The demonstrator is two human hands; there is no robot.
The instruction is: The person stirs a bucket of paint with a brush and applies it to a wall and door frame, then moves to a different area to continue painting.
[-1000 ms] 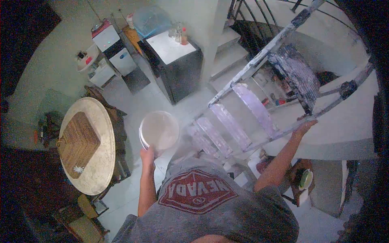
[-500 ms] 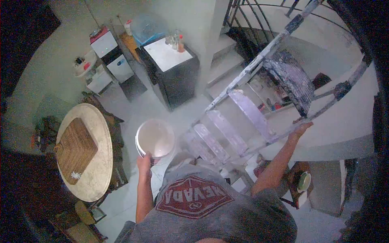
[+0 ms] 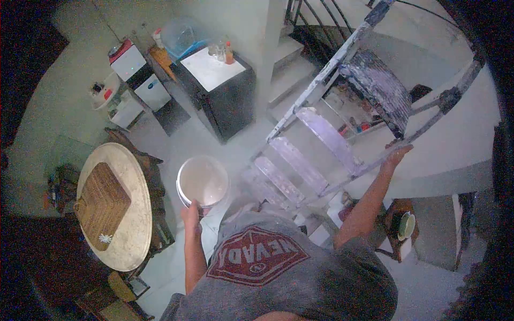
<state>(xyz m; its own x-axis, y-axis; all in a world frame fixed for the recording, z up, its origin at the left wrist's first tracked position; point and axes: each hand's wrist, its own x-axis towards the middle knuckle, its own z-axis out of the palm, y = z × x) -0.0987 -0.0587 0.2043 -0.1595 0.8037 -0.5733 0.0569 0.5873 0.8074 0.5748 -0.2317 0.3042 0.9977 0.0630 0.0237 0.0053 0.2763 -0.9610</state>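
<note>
Gripping the near edge of a round white plastic bucket, the left hand is clamped at its rim, thumb uppermost. The bucket hangs in front of the person, left of a paint-smeared metal ladder with lilac-tinted steps, its mouth facing up. The right hand is closed around the ladder's nearer side rail, just below the dark ribbed platform.

The bucket should handle as stiff-walled and light if empty, though the dim, grainy view leaves its contents uncertain; smooth plastic may slip, so the rim is the sound place to hold. The ladder looks rigid and heavier, best held by a rail. Well apart on the left, a brown woven pyramid-shaped cover sits on a round cream tabletop.
</note>
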